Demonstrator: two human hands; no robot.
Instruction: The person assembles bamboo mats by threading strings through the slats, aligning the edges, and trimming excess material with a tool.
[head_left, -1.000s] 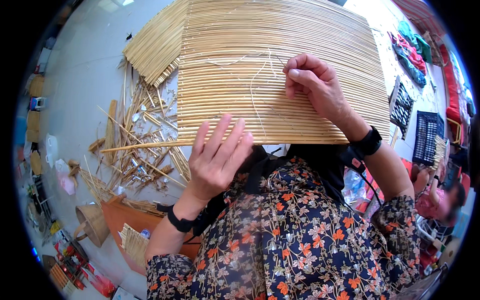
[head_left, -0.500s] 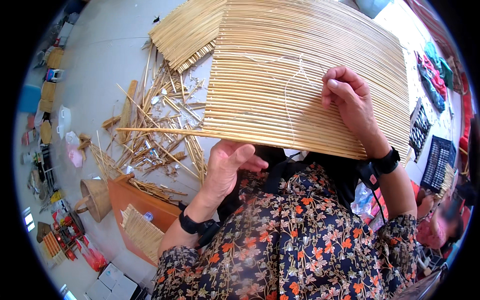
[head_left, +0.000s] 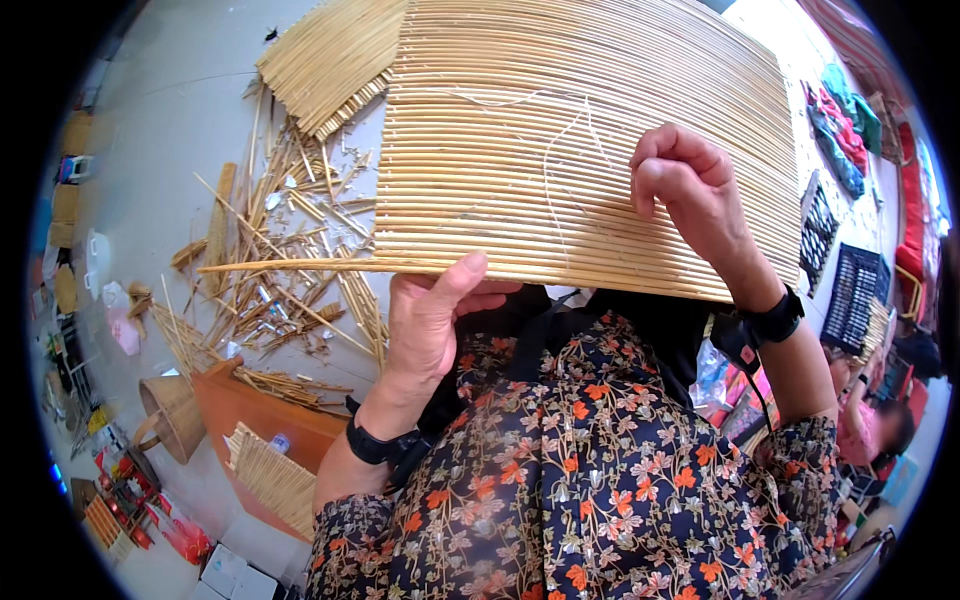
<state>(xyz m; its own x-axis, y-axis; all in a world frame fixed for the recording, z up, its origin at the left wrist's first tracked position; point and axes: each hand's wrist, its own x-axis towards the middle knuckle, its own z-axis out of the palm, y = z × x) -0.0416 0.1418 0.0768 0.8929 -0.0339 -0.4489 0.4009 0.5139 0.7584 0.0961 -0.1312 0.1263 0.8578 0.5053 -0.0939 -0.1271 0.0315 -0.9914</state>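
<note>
The mat of thin rods (head_left: 470,170) lies just beyond the fingers of the left hand (head_left: 420,325) and below those of the right hand (head_left: 690,185). Its rods run left to right; the edge rod (head_left: 285,266) extends leftward past the left fingers, the nearer ones. The left thumb overlaps this edge, but whether these fingers grip, I cannot tell. The right fingers are curled, contents unclear; the pale thread (head_left: 548,190) lies to their left.

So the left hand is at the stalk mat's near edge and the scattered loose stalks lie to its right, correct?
Wrong side: the head view shows the scattered loose stalks lying left of the stalk mat; the left hand is at its near edge.
</note>
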